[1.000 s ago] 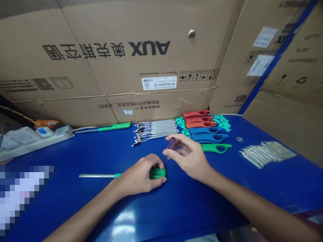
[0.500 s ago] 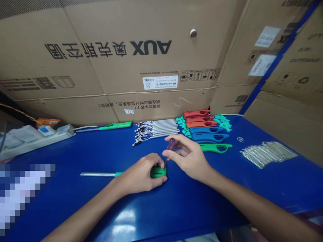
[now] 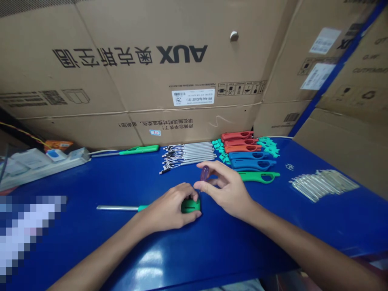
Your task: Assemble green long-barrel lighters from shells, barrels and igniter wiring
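A green long-necked lighter (image 3: 191, 205) lies on the blue table, its metal tube pointing left. My left hand (image 3: 169, 206) is closed around its green body and holds it down; the palm hides the middle. Between the thumb and fingers of my right hand (image 3: 226, 188) is a screwdriver with a purple handle (image 3: 205, 173). It stands nearly upright, its thin shaft reaching down to the right end of the lighter, beside my left fingertips. Whether the tip sits in a screw is too small to tell.
Behind my hands lie several metal tubes with wires (image 3: 197, 152), small teal parts (image 3: 222, 151), and red, orange, blue and green lighter bodies (image 3: 253, 164). Another assembled green lighter (image 3: 139, 150) lies near a power strip (image 3: 39, 163). Packed silver tubes (image 3: 321, 184) are at right. Cardboard (image 3: 121, 89) walls the back.
Both hands keep nearly the same place. The screwdriver and my right fingers have shifted only very slightly, and the camera view has tilted a little.
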Motion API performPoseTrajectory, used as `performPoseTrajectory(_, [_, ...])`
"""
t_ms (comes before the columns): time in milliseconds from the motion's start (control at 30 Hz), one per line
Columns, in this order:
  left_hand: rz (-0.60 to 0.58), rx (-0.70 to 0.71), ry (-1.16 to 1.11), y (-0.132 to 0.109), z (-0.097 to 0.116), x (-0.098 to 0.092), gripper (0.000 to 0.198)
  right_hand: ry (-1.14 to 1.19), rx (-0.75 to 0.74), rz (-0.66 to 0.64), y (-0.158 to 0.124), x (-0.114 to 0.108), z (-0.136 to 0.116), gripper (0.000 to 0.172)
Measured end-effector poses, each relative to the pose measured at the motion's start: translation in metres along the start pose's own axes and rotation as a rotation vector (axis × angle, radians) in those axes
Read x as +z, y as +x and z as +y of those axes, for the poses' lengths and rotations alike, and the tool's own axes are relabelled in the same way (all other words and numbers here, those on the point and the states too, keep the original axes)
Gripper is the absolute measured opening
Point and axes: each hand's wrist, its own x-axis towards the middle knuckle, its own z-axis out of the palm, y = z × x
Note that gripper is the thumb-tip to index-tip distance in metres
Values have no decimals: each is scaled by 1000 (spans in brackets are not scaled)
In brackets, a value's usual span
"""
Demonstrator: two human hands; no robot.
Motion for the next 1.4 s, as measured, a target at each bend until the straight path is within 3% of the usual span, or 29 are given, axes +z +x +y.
performPoseTrajectory(133, [4,3,3,0,-1,0,18,-29,-62,-49,-5,0,-4,50])
performPoseTrajectory(267, [5,11,10,-1,0,0,17,-173,-250,-136,-6,-2,-8,48])
performPoseTrajectory(400, [37,21,54,-2,2,2,17,-295,-400,-128,-4,-3,-8,41])
performPoseTrajectory(600, [2,45,82,-1,6,0,17,-238,-367,-140,-7,-2,-8,53])
performPoseTrajectory(800, [18,87,98,0,9,0,12,-284,-415,-184,-7,-2,-8,45])
performPoseTrajectory(933, [9,70,108,0,7,1,24,-255,-384,-176,-8,-2,-9,56])
performPoseTrajectory(1133, [-8,75,113,1,9,0,10,-310,-404,-205,-7,-2,-10,46])
performPoseTrajectory(1300, [-23,48,134,1,7,1,23,-269,-352,-196,-8,-3,-11,59])
performPoseTrajectory(1400, [-33,52,132,1,7,0,18,-322,-347,-225,-8,-4,-13,55])
